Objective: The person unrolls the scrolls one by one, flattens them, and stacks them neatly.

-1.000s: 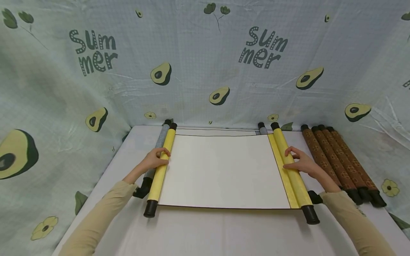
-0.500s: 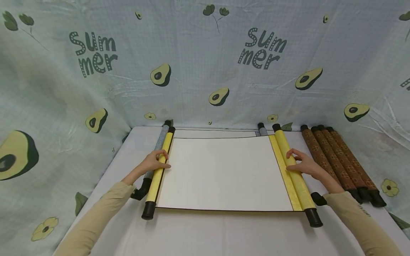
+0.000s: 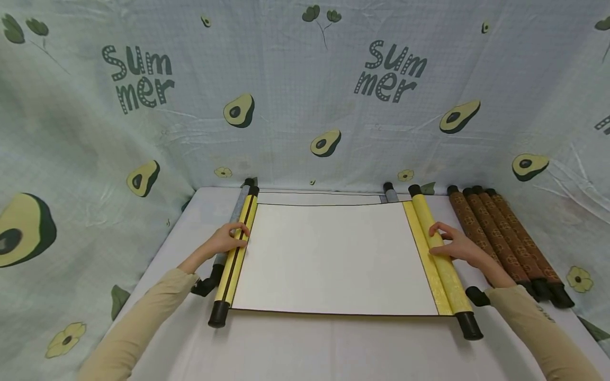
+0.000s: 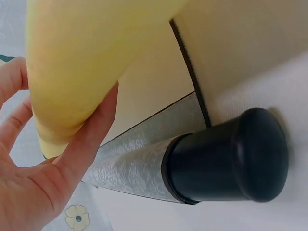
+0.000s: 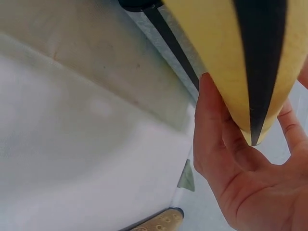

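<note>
A yellow scroll, its white sheet spread between two rolls, is held close over a grey scroll. With thumb and fingers, my left hand grips the left yellow roll, which shows a dark lengthwise stripe and black end knobs. My right hand holds the thicker right yellow roll the same way. In the left wrist view, the grey roll with its black knob lies below the yellow one. The right wrist view shows a black stripe under the right yellow roll.
Several rolled brown patterned scrolls lie side by side at the right of the white table. A printed avocado cloth hangs behind and along the sides. Black knobs of the grey scroll stick out near both sleeves.
Both hands have moved slightly apart, the left roll leftward and the right roll rightward, so the white sheet is a little wider. The left roll has turned, bringing its dark stripe on top.
</note>
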The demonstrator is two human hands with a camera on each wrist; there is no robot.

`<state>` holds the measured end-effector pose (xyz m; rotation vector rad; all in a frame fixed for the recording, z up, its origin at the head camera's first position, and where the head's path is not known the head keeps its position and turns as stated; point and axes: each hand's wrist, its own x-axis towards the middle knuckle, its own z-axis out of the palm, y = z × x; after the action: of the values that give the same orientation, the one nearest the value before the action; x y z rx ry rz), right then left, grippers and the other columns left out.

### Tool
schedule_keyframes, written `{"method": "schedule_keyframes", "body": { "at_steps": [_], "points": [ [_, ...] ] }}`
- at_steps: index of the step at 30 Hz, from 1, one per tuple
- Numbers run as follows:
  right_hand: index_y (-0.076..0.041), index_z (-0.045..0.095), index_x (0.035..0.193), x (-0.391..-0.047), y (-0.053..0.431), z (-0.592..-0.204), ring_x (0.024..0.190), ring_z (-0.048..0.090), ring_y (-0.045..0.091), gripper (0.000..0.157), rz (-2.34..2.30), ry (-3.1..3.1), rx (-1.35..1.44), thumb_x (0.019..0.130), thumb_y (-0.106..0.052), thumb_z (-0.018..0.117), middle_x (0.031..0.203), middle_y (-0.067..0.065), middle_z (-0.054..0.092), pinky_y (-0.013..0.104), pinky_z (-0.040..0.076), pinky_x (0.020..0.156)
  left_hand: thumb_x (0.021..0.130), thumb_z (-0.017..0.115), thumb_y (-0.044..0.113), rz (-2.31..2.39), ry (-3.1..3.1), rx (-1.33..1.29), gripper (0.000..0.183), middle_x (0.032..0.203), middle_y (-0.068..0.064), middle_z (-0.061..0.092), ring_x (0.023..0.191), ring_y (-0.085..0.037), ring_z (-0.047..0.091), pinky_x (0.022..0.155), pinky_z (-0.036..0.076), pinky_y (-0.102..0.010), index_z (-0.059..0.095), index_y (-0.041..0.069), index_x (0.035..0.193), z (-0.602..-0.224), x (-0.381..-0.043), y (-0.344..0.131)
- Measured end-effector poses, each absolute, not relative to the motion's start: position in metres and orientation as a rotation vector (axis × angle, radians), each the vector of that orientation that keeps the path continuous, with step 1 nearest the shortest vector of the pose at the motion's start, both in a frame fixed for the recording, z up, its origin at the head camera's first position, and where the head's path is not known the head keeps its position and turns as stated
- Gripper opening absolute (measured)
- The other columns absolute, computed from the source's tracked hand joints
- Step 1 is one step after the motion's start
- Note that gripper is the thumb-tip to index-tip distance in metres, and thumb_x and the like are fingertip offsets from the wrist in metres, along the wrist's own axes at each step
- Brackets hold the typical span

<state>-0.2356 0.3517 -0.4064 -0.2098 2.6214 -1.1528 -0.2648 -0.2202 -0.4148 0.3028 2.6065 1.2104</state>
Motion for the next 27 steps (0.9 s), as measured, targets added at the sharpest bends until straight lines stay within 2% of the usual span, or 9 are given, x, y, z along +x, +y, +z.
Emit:
{"method": "schedule_keyframes", "body": {
  "at_steps": [3, 10, 18, 23, 27],
  "points": [
    [-0.004, 0.037, 0.106, -0.2354, 0.3530, -0.4069, 0.080, 0.048, 0.022, 0.041, -1.162, 2.620, -0.217, 0.079, -0.019, 0.065, 0.109, 0.022, 0.039, 0.033, 0.046, 0.057, 0.081, 0.058, 0.009, 1.210, 2.597, 0.288, 0.021, 0.089, -0.016, 0.055, 0.054, -0.013, 0.043, 0.047, 0.040, -0.028, 0.056, 0.001, 0.100, -0.4137, -0.2638, -0.2209],
    [-0.005, 0.037, 0.108, -0.2359, 0.3558, -0.4064, 0.078, 0.049, 0.020, 0.043, -1.152, 2.620, -0.196, 0.080, -0.020, 0.065, 0.108, 0.022, 0.040, 0.032, 0.045, 0.058, 0.080, 0.058, 0.009, 1.239, 2.579, 0.307, 0.020, 0.078, -0.011, 0.055, 0.057, -0.013, 0.048, 0.048, 0.043, -0.027, 0.055, 0.000, 0.098, -0.4110, -0.2635, -0.2221],
    [-0.005, 0.036, 0.109, -0.2345, 0.3559, -0.4022, 0.077, 0.049, 0.021, 0.043, -1.147, 2.631, -0.181, 0.080, -0.020, 0.065, 0.106, 0.022, 0.042, 0.032, 0.045, 0.058, 0.076, 0.068, 0.012, 1.229, 2.596, 0.351, 0.027, 0.080, -0.009, 0.053, 0.051, -0.013, 0.041, 0.046, 0.038, -0.026, 0.053, 0.001, 0.096, -0.4104, -0.2639, -0.2223],
    [-0.006, 0.036, 0.110, -0.2361, 0.3586, -0.4006, 0.079, 0.049, 0.021, 0.045, -1.134, 2.642, -0.171, 0.080, -0.022, 0.065, 0.108, 0.023, 0.042, 0.033, 0.046, 0.057, 0.077, 0.067, 0.009, 1.254, 2.548, 0.377, 0.030, 0.061, -0.001, 0.045, 0.044, -0.010, 0.032, 0.043, 0.032, -0.025, 0.049, 0.001, 0.099, -0.4092, -0.2658, -0.2253],
    [-0.006, 0.036, 0.112, -0.2354, 0.3617, -0.3992, 0.079, 0.050, 0.022, 0.046, -1.134, 2.650, -0.153, 0.080, -0.024, 0.065, 0.110, 0.024, 0.042, 0.033, 0.047, 0.058, 0.080, 0.062, 0.008, 1.296, 2.479, 0.346, 0.029, 0.054, 0.000, 0.043, 0.042, -0.009, 0.032, 0.042, 0.031, -0.026, 0.045, 0.000, 0.102, -0.4095, -0.2691, -0.2290]
  ]
}}
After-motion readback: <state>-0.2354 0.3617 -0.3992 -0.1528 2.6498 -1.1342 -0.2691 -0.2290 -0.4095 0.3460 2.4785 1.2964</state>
